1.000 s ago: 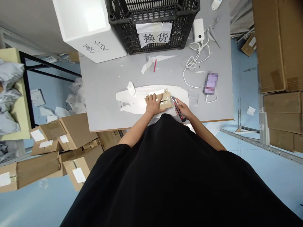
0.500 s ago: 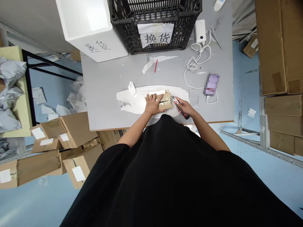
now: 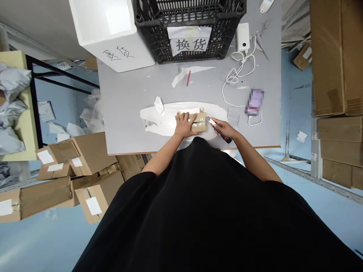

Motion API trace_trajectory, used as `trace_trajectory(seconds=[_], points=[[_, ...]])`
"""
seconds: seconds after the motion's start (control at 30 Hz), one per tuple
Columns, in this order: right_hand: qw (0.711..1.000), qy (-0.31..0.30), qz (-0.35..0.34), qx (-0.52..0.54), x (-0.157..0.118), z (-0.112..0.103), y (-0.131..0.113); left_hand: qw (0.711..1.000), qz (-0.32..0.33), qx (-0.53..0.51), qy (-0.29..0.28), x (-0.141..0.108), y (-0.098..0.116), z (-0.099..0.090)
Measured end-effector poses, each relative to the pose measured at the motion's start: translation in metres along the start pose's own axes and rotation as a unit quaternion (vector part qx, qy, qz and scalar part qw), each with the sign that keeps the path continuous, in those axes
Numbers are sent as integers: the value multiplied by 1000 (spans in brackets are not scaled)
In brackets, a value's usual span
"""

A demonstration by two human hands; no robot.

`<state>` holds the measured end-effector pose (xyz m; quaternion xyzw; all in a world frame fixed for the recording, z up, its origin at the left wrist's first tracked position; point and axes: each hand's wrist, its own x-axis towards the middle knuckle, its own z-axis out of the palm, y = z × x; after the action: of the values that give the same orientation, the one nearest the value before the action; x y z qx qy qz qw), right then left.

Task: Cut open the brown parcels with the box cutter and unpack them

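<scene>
A small brown cardboard box (image 3: 199, 126) with clear tape and a seam lies on a white sheet (image 3: 164, 120) near the table's front edge. My left hand (image 3: 184, 125) rests on the box's left part, fingers spread, pressing on it. In my right hand (image 3: 227, 130) is a red and black utility knife (image 3: 225, 137), its tip beside the box's right end. Whether the blade touches the box is too small to tell.
A black crate (image 3: 190, 56) and a white bin (image 3: 121, 62) stand at the table's back. A phone (image 3: 255, 102), white cable, charger (image 3: 242, 37) and scissors (image 3: 261, 45) lie right. Cartons (image 3: 95, 155) are stacked left, below the table. Paper scraps lie behind the sheet.
My right hand has moved slightly right with the knife, whose handle now points a little further right. My left hand stays on the box. The whole view has shifted slightly.
</scene>
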<state>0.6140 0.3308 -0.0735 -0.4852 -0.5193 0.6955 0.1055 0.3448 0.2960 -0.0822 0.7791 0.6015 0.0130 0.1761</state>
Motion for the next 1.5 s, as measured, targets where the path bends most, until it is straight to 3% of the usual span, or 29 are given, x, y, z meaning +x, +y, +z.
trace_trajectory(seconds=[0.27,0.53,1.1,1.17,1.3,1.37,1.5], points=[[1000,-6,-3,-26,-3,-2,-1,1000,0,-23,13,-1,-3,5],[999,-11,3,-33,-6,7,20,999,3,-34,19,0,-5,7],[999,-43,8,-26,-30,13,28,1000,-9,-11,-5,-3,2,-3],[1000,-12,13,-23,-30,14,34,1000,-3,-9,1,-3,1,-3],[985,142,42,-93,-21,11,55,999,42,-11,1,-10,6,-3],[955,193,70,-212,-14,10,66,999,51,-16,-7,-15,12,-3],[890,212,107,-390,1,19,79,1000,15,-6,-20,-20,23,-4]])
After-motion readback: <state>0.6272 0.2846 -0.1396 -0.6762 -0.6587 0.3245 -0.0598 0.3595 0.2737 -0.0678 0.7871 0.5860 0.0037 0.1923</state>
